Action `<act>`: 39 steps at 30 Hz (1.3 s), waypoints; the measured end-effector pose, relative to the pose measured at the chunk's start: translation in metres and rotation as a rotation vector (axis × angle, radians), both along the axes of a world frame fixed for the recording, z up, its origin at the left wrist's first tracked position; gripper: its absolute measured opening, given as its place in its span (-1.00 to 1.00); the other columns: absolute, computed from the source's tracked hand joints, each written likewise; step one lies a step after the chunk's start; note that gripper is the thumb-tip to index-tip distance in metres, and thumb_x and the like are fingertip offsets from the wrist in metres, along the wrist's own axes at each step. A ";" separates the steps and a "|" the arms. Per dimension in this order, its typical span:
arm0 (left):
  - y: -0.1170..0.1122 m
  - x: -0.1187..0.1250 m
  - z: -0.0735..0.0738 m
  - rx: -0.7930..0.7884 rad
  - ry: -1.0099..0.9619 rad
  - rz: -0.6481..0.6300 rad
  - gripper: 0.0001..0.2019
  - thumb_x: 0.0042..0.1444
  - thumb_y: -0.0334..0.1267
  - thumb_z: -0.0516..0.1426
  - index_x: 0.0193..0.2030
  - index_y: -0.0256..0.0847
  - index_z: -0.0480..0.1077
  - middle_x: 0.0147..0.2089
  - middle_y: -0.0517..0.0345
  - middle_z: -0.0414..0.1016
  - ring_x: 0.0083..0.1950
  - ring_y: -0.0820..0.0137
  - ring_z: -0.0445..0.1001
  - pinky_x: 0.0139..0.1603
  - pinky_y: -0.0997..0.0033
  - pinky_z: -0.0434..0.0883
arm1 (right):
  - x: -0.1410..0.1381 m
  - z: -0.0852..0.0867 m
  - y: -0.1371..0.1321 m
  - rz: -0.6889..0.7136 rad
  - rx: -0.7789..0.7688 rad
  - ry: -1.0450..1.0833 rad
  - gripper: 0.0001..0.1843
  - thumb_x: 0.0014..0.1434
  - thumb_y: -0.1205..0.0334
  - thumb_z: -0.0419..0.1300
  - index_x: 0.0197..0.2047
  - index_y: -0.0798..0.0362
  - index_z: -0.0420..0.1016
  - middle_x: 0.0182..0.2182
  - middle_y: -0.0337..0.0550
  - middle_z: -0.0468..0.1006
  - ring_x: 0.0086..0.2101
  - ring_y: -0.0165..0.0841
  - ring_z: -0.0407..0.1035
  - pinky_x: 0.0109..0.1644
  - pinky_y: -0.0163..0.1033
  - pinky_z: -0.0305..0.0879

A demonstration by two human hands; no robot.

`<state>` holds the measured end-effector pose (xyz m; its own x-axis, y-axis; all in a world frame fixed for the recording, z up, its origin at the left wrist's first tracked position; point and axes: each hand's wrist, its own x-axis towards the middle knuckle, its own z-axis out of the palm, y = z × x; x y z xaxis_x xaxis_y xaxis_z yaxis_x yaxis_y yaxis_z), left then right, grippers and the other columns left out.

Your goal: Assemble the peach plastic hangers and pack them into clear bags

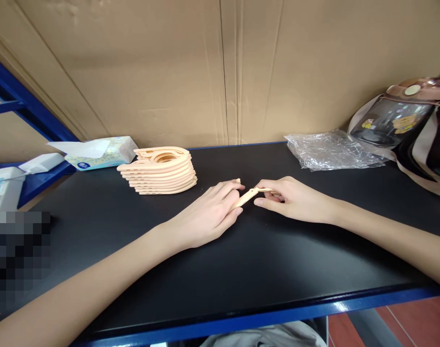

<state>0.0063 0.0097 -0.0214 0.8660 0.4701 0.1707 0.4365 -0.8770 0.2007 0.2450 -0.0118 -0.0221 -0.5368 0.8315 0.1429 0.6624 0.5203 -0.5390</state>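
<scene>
Both hands rest on the black tabletop and meet at its middle. My left hand has its fingers curled round one end of a thin peach plastic piece. My right hand pinches the other end between thumb and fingers. The piece lies low over the table, tilted up to the right. Behind and left of the hands stands a stack of several flat peach plastic parts.
A tissue pack lies at the back left beside blue shelf bars. Crumpled clear plastic wrap lies at the back right, next to a tinted bottle and a dark bag. A cardboard wall closes the back.
</scene>
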 end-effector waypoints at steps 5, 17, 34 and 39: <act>0.000 0.001 -0.002 -0.004 -0.021 -0.008 -0.71 0.40 -0.25 -0.13 0.12 -0.25 0.28 0.28 -0.12 0.26 0.40 0.15 0.09 0.30 0.03 0.24 | -0.001 -0.002 0.000 -0.027 -0.034 0.063 -0.63 0.34 -0.07 0.02 -0.22 0.03 0.46 -0.60 -0.39 0.22 -0.58 -0.47 0.08 -0.49 -0.33 -0.02; 0.000 -0.001 -0.004 0.025 0.007 -0.015 -0.73 0.41 -0.23 -0.15 0.02 -0.26 0.30 0.29 -0.15 0.23 0.40 0.16 0.08 0.28 0.03 0.25 | -0.002 -0.001 -0.001 -0.004 0.017 0.002 -0.58 0.38 -0.07 -0.06 -0.39 0.03 0.29 -0.57 -0.34 0.27 -0.55 -0.45 0.16 -0.44 -0.31 0.01; -0.002 0.000 -0.002 -0.053 -0.027 -0.040 -0.74 0.41 -0.23 -0.13 0.00 -0.24 0.32 0.31 -0.14 0.22 0.37 0.17 0.13 0.29 0.04 0.24 | 0.001 -0.002 -0.001 0.042 0.095 -0.187 -0.54 0.42 -0.07 -0.20 -0.36 0.02 0.28 -0.54 -0.27 0.32 -0.53 -0.40 0.22 -0.41 -0.29 0.04; -0.001 -0.001 -0.002 -0.072 -0.038 -0.058 -0.75 0.41 -0.24 -0.13 -0.05 -0.22 0.33 0.30 -0.10 0.23 0.38 0.18 0.13 0.29 0.05 0.24 | 0.004 -0.005 -0.002 0.036 0.118 -0.231 -0.56 0.43 -0.02 -0.20 -0.32 0.01 0.31 -0.52 -0.26 0.36 -0.52 -0.39 0.24 -0.40 -0.28 0.05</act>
<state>0.0053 0.0092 -0.0234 0.8854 0.4319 0.1717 0.3766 -0.8832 0.2793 0.2490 -0.0138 -0.0270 -0.5956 0.7959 0.1081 0.7408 0.5964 -0.3092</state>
